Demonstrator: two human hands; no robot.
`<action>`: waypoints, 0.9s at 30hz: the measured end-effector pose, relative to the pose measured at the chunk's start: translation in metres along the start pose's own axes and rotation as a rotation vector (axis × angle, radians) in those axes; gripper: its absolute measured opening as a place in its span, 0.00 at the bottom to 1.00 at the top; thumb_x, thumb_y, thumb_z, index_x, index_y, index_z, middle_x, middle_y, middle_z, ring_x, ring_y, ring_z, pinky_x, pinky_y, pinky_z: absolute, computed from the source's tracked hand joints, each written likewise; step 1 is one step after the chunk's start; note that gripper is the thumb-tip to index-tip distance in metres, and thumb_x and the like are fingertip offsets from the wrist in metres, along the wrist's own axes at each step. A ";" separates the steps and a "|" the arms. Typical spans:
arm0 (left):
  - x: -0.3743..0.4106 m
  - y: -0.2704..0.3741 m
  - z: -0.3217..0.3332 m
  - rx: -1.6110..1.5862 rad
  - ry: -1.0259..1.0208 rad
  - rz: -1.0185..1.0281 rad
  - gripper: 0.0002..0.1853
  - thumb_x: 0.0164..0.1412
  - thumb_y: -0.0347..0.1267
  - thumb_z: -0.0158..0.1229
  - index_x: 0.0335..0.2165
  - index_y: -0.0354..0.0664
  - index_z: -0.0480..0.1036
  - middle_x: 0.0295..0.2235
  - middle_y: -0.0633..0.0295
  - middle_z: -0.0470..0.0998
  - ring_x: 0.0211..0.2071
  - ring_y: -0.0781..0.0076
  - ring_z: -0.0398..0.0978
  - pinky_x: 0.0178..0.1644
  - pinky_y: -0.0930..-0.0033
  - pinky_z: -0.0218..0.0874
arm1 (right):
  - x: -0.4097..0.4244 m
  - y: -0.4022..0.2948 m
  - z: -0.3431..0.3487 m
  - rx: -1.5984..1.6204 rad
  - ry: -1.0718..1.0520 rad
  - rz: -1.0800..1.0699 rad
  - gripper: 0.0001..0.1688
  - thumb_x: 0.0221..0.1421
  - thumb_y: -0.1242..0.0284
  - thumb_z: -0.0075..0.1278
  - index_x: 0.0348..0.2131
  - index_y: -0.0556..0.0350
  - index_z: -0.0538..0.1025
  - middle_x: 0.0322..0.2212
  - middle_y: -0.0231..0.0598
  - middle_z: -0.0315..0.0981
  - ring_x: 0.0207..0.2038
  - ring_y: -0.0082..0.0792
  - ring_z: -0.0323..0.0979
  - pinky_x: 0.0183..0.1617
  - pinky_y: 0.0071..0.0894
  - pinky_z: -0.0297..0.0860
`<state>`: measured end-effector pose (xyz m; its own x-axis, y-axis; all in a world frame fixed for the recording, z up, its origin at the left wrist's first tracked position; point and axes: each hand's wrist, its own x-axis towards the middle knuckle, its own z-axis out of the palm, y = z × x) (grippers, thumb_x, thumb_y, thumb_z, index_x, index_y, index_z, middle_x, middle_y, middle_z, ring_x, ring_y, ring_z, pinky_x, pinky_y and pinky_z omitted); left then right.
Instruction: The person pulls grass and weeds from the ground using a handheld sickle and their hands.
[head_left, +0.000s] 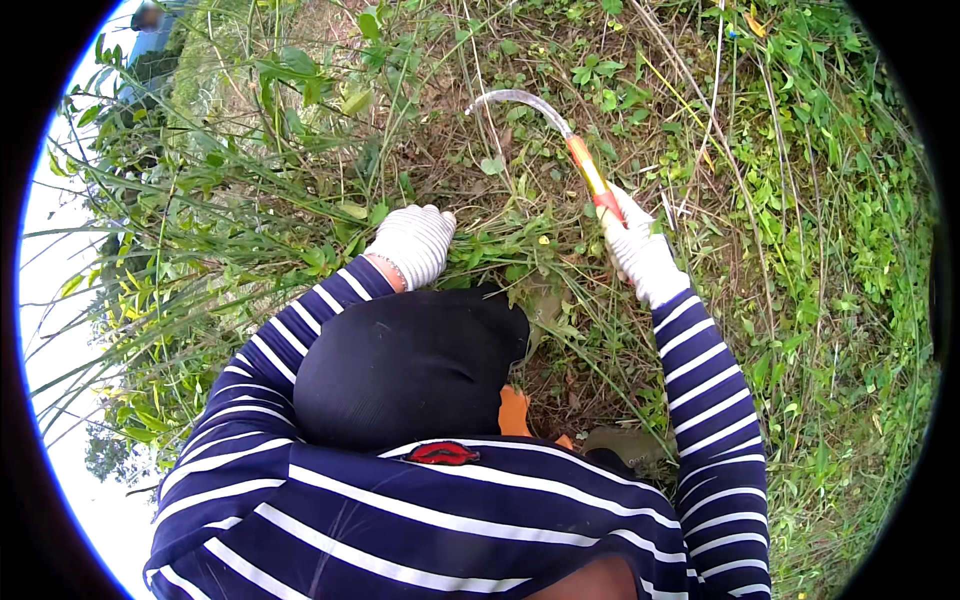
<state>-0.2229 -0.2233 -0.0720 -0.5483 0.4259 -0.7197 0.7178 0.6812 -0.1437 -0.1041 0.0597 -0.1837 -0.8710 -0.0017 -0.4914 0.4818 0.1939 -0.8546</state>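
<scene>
My right hand (637, 244), in a white knit glove, grips the red and yellow handle of a sickle (589, 169). The sickle's curved metal blade points up and to the left, above low weeds and dry stems. My left hand (417, 244), in a white ribbed glove, is closed at the base of a bunch of green grass stems (480, 244), just beyond my dark-clad knee. Its fingers are mostly turned out of sight. The blade is apart from the left hand and the bunch.
Tall grass (217, 232) leans out on the left. Leafy ground plants (847, 300) cover the slope at the right, with long dry stalks (739, 172) across it. Near my knee (412, 367) are a shoe (626, 446) and an orange object (514, 411), partly hidden.
</scene>
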 end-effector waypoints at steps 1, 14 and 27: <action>-0.001 0.002 -0.001 -0.024 0.022 -0.005 0.23 0.45 0.33 0.66 0.41 0.37 0.71 0.36 0.48 0.76 0.39 0.48 0.77 0.44 0.54 0.70 | 0.024 -0.009 0.021 0.063 -0.013 0.010 0.30 0.62 0.64 0.51 0.61 0.46 0.65 0.33 0.46 0.77 0.32 0.44 0.75 0.40 0.37 0.70; 0.006 0.009 -0.013 -0.043 -0.143 -0.211 0.36 0.50 0.25 0.59 0.59 0.39 0.62 0.48 0.43 0.75 0.41 0.50 0.80 0.43 0.56 0.73 | -0.106 0.006 -0.043 -0.387 -0.132 0.048 0.35 0.60 0.62 0.52 0.63 0.42 0.64 0.31 0.57 0.78 0.31 0.51 0.79 0.38 0.41 0.74; 0.005 -0.008 0.000 0.017 -0.208 -0.143 0.27 0.46 0.42 0.69 0.41 0.35 0.75 0.37 0.47 0.81 0.41 0.49 0.79 0.46 0.54 0.71 | 0.072 -0.050 0.086 -0.213 -0.208 -0.112 0.29 0.62 0.61 0.49 0.59 0.52 0.68 0.41 0.50 0.77 0.41 0.44 0.75 0.49 0.35 0.69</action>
<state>-0.2311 -0.2264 -0.0745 -0.5459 0.1926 -0.8154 0.6475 0.7146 -0.2647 -0.1824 -0.0340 -0.1912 -0.8683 -0.2308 -0.4391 0.3339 0.3826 -0.8614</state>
